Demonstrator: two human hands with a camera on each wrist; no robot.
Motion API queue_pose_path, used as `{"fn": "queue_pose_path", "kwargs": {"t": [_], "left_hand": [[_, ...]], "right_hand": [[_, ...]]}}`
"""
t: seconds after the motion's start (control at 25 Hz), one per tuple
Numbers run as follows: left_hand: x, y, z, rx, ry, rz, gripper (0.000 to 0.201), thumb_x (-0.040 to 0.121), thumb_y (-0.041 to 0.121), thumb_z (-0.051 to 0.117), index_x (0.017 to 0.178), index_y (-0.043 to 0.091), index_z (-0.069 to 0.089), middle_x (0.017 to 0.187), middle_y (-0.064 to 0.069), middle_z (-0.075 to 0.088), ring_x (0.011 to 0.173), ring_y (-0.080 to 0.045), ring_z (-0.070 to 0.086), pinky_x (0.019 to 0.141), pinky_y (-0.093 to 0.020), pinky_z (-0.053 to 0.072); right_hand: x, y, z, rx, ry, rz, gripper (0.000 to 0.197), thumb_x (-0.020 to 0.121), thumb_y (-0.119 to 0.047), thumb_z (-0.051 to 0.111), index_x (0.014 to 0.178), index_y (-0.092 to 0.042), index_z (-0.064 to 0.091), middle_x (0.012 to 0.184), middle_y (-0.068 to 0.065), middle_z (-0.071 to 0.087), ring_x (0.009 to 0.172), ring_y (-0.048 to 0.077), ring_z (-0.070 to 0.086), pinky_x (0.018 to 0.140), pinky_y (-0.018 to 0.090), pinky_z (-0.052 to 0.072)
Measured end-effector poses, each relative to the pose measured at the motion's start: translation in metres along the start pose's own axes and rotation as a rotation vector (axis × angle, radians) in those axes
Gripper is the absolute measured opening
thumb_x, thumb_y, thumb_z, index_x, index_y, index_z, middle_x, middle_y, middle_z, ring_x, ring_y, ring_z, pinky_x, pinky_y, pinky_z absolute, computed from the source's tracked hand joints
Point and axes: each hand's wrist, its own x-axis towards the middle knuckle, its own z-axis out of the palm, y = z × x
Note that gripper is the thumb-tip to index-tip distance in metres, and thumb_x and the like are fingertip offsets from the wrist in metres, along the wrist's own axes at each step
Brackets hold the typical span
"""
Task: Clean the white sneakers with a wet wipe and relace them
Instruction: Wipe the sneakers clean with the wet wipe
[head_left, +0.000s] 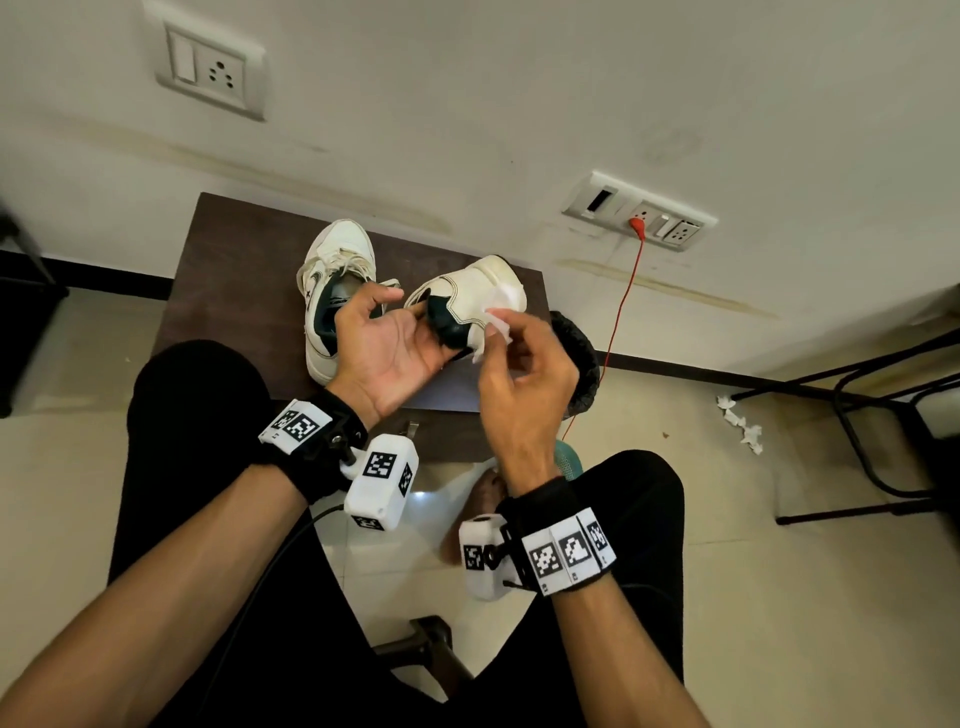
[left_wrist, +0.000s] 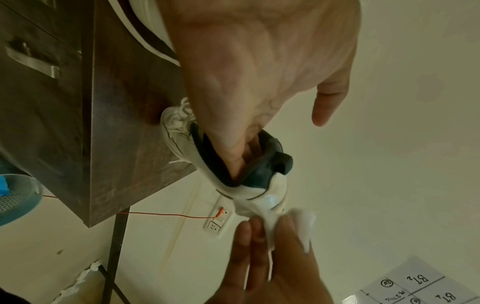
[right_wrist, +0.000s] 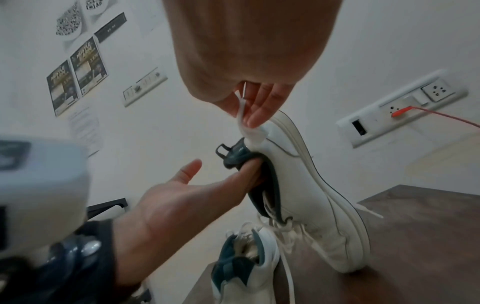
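Two white sneakers with dark green collars are at the dark brown table (head_left: 234, 291). One sneaker (head_left: 332, 270) lies on the tabletop, its laces loose. My left hand (head_left: 400, 322) holds the other sneaker (head_left: 467, 291) tilted up, toe on the table, with fingers hooked inside its collar and the thumb free. In the right wrist view that sneaker (right_wrist: 311, 195) leans with its heel raised. My right hand (head_left: 511, 343) pinches a white wet wipe (head_left: 501, 312) against the heel side of the held sneaker. The wipe (right_wrist: 250, 133) hangs from my fingertips (right_wrist: 255, 117) onto the shoe.
A bin with a black liner (head_left: 579, 358) stands right of the table. A red cable (head_left: 623, 312) runs down from the wall socket (head_left: 641, 213). Crumpled tissues (head_left: 740, 423) lie on the floor by a black chair frame (head_left: 883, 415). The table has a drawer handle (left_wrist: 33, 59).
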Motion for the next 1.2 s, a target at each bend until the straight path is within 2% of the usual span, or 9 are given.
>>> {"fn": "queue_pose_path", "kwargs": {"t": [0.16,0.28,0.32,0.48,0.6,0.76,0.96,1.08,1.2], "left_hand": [[0.001,-0.005,-0.001,0.016,0.028,-0.017,0.079,0.088,0.032,0.046,0.155,-0.008,0.035,0.147,-0.026,0.052,0.133,-0.035,0.055,0.12,-0.042,0.04],[0.003,0.0,-0.005,0.054,0.019,-0.03,0.085,0.085,0.035,0.05,0.158,-0.005,0.031,0.163,-0.026,0.031,0.14,-0.038,0.042,0.127,-0.045,0.023],[0.003,0.002,-0.005,0.051,0.022,-0.03,0.085,0.085,0.036,0.05,0.158,-0.005,0.032,0.164,-0.025,0.03,0.142,-0.037,0.04,0.127,-0.046,0.022],[0.004,0.0,-0.003,-0.017,-0.003,0.013,0.079,0.087,0.033,0.048,0.154,-0.008,0.037,0.158,-0.025,0.043,0.148,-0.037,0.042,0.124,-0.046,0.033],[0.003,-0.003,0.002,0.021,0.031,0.028,0.074,0.086,0.032,0.048,0.148,-0.009,0.046,0.148,-0.025,0.055,0.134,-0.035,0.056,0.116,-0.042,0.044],[-0.001,0.002,0.001,0.038,0.081,0.057,0.069,0.083,0.032,0.052,0.142,-0.006,0.055,0.137,-0.021,0.061,0.127,-0.035,0.06,0.117,-0.041,0.042],[-0.001,0.004,0.003,0.007,0.072,0.11,0.063,0.08,0.029,0.056,0.134,-0.004,0.058,0.143,-0.02,0.056,0.126,-0.033,0.059,0.107,-0.04,0.049],[-0.002,-0.001,0.006,0.059,0.098,0.06,0.044,0.081,0.028,0.055,0.107,-0.004,0.073,0.12,-0.015,0.064,0.104,-0.027,0.065,0.087,-0.033,0.053],[0.001,0.001,0.009,0.135,0.116,0.026,0.033,0.081,0.018,0.056,0.103,-0.001,0.074,0.104,-0.011,0.067,0.091,-0.022,0.066,0.081,-0.029,0.054]], "right_hand": [[0.005,0.0,0.011,-0.082,-0.07,-0.078,0.017,0.09,0.002,0.067,0.101,-0.008,0.075,0.093,-0.001,0.07,0.08,0.01,0.063,0.068,0.028,0.052],[-0.025,0.001,0.013,-0.132,-0.281,-0.124,0.017,0.089,0.004,0.068,0.1,-0.007,0.075,0.094,0.001,0.071,0.08,0.014,0.063,0.069,0.029,0.052],[-0.03,0.0,0.009,-0.131,-0.28,-0.117,0.017,0.09,0.004,0.069,0.101,-0.007,0.076,0.095,0.002,0.072,0.081,0.014,0.065,0.069,0.031,0.053],[0.011,-0.005,-0.003,-0.053,0.047,-0.07,0.017,0.092,0.002,0.069,0.103,-0.009,0.077,0.096,0.002,0.072,0.082,0.011,0.066,0.068,0.026,0.053],[0.028,-0.001,0.005,-0.14,-0.042,-0.131,0.016,0.091,0.001,0.067,0.1,-0.009,0.075,0.093,0.0,0.069,0.081,0.01,0.062,0.067,0.027,0.051],[-0.017,0.005,0.012,-0.094,-0.261,-0.134,0.014,0.089,0.006,0.068,0.095,-0.005,0.074,0.091,0.003,0.069,0.081,0.018,0.064,0.069,0.036,0.052],[-0.001,0.002,-0.001,0.02,-0.013,-0.062,0.019,0.089,0.011,0.069,0.101,-0.002,0.077,0.095,0.006,0.071,0.087,0.013,0.067,0.076,0.021,0.051],[0.014,0.002,-0.002,-0.024,0.006,-0.1,0.019,0.09,0.01,0.068,0.101,-0.002,0.077,0.095,0.006,0.07,0.088,0.009,0.064,0.077,0.02,0.05],[0.018,0.005,0.003,-0.031,0.005,-0.079,0.019,0.091,0.008,0.067,0.103,-0.004,0.076,0.095,0.006,0.067,0.086,0.007,0.061,0.074,0.02,0.049]]}}
